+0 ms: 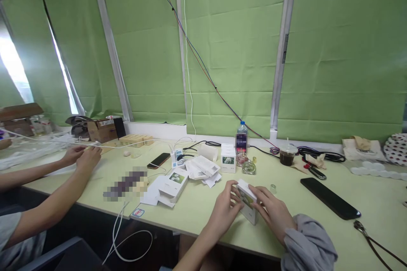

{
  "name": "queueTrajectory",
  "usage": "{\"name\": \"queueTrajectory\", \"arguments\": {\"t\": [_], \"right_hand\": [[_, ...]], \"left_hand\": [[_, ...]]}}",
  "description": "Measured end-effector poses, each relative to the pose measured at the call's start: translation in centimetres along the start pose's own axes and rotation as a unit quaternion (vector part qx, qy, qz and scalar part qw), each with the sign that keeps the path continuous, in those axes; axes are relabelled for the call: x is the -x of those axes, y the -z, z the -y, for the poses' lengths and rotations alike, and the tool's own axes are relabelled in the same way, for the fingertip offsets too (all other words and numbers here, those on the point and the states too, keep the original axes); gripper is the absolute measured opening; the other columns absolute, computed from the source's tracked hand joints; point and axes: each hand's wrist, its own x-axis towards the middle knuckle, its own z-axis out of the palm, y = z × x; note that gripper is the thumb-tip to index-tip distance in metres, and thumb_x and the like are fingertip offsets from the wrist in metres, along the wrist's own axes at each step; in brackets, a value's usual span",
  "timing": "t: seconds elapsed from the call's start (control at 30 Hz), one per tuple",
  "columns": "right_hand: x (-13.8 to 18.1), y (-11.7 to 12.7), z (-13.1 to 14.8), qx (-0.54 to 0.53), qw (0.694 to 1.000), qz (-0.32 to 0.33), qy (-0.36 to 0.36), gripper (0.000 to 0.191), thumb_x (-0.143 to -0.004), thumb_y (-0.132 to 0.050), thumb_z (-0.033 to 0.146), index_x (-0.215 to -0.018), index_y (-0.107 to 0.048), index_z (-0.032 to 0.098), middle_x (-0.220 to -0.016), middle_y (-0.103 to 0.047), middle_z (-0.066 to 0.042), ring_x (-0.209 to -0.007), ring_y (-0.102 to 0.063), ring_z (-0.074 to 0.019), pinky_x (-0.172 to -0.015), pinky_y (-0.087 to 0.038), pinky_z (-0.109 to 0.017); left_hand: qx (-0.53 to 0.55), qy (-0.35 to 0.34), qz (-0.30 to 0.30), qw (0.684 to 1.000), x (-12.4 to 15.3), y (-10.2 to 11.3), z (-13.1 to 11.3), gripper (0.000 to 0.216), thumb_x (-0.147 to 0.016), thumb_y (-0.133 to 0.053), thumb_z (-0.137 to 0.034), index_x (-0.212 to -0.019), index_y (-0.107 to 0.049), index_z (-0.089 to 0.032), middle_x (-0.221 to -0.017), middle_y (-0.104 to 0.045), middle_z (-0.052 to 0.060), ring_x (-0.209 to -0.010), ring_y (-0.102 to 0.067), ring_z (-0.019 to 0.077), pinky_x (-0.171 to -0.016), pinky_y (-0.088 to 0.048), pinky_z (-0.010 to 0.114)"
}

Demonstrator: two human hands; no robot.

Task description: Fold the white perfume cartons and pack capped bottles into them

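Observation:
Between my two hands a small white box [251, 214] with a white-flower picture stands tilted over the table's front part. My left hand [226, 209] grips its left side, fingers bent round the edge. On the other side, my right hand [270, 207] holds the box with thumb and fingers at its upper right. Left of them lies an open white box [173, 184] with the same picture, beside flattened white cartons [203, 167]. Behind stand upright white boxes [228, 161], next to a round glass container [248, 167]. A small clear cap-like piece [273, 187] lies behind my right hand.
A co-worker's hands [85, 156] are at the left. A black phone [330, 198] with a strap near it lies right; another phone [159, 160] lies left of the power strip [177, 159]. Behind are a drink cup [287, 156] and bottle [242, 129]. White cable [119, 237] hangs off the front edge.

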Motion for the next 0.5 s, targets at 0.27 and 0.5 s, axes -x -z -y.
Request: {"name": "queueTrajectory", "arguments": {"t": [0.27, 0.5], "right_hand": [[-0.5, 0.5, -1.5, -0.013, 0.999, -0.038, 0.029, 0.031, -0.090, -0.041, 0.026, -0.116, -0.059, 0.023, -0.124, -0.059, -0.012, -0.091, -0.068, -0.0215, -0.076, -0.057, -0.035], [-0.7, 0.8, -1.1, -0.045, 0.996, -0.076, 0.018, 0.022, -0.090, -0.048, 0.031, -0.107, -0.057, 0.020, -0.104, -0.062, -0.011, -0.085, -0.066, -0.0229, -0.077, -0.056, -0.040]], "left_hand": [[-0.083, -0.043, 0.010, 0.996, 0.3, -0.1, 0.8, 0.079, -0.071, -0.056, -0.002, -0.140, -0.034, -0.032, -0.145, -0.036, 0.006, -0.133, -0.037, 0.0263, -0.110, -0.033, 0.045], [-0.083, -0.065, 0.005, 0.994, 0.4, -0.6, 0.3, 0.064, -0.071, -0.056, -0.003, -0.129, -0.043, -0.025, -0.134, -0.047, 0.007, -0.128, -0.042, 0.0234, -0.109, -0.034, 0.042]]}}
